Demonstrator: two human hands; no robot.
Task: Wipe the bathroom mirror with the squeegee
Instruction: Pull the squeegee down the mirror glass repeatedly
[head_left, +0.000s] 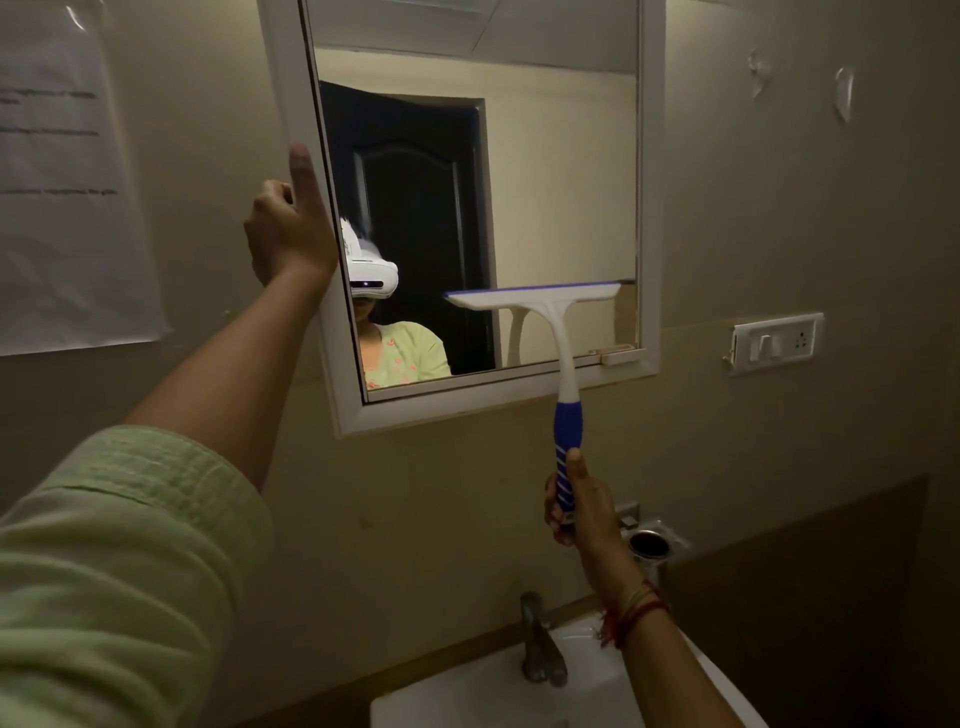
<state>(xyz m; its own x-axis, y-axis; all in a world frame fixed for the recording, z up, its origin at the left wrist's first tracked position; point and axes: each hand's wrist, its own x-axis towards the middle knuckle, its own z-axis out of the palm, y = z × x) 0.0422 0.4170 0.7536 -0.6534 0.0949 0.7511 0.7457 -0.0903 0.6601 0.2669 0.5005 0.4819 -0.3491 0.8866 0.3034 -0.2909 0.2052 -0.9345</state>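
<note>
The bathroom mirror (561, 171) hangs on the beige wall in a white frame (652, 208). My left hand (288, 228) grips the frame's left edge, thumb pointing up along it. My right hand (579, 506) is closed around the blue lower end of the squeegee's handle. The squeegee (545, 306) is white with a blue-edged blade; the blade lies level against the lower right part of the glass. A person in a light green top wearing a white headset is reflected at the mirror's lower left.
A white sink (467, 691) with a metal tap (540, 644) sits below. A metal cup holder (652, 543) is fixed on the wall right of my hand. A switch plate (776, 340) is right of the mirror, a paper notice (67, 182) at left.
</note>
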